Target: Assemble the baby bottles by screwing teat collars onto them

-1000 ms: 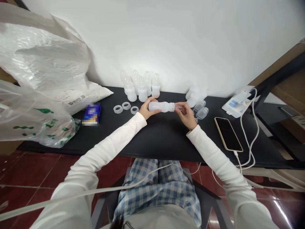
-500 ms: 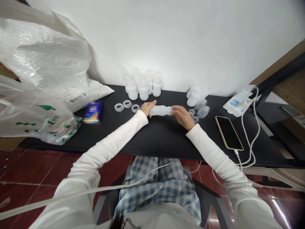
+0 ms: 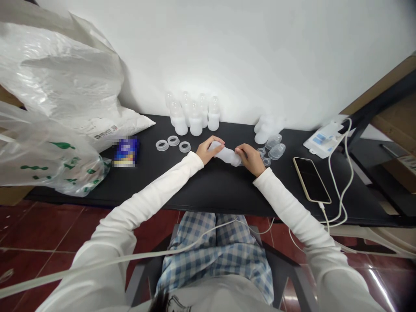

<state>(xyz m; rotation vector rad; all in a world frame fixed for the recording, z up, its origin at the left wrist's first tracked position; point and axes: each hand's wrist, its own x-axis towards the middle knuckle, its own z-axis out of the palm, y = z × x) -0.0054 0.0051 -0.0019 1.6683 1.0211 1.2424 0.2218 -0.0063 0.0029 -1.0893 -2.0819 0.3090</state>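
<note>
A white plastic bottle (image 3: pixel 227 154) lies tilted between my hands over the black table (image 3: pixel 214 186). My left hand (image 3: pixel 208 149) is curled round its base end. My right hand (image 3: pixel 248 158) is closed over its neck end, and what the fingers hold there is hidden. Three clear rings (image 3: pixel 173 143) lie to the left of my left hand. Several small clear caps and domes (image 3: pixel 273 151) lie just right of my right hand. Finished bottles with clear tops (image 3: pixel 195 115) stand in a group against the wall, and plain white bottles (image 3: pixel 266 128) stand further right.
Large plastic bags (image 3: pixel 55 108) crowd the table's left end, with a blue packet (image 3: pixel 126 151) beside them. A phone (image 3: pixel 311 173) lies on the right, plugged into a white cable (image 3: pixel 341 190) running to a white power strip (image 3: pixel 323 138). Red tiled floor (image 3: pixel 39 229) lies below the table.
The bottle has dropped lower and tilted, its neck end swinging down toward me. Both hands came closer together on it.
</note>
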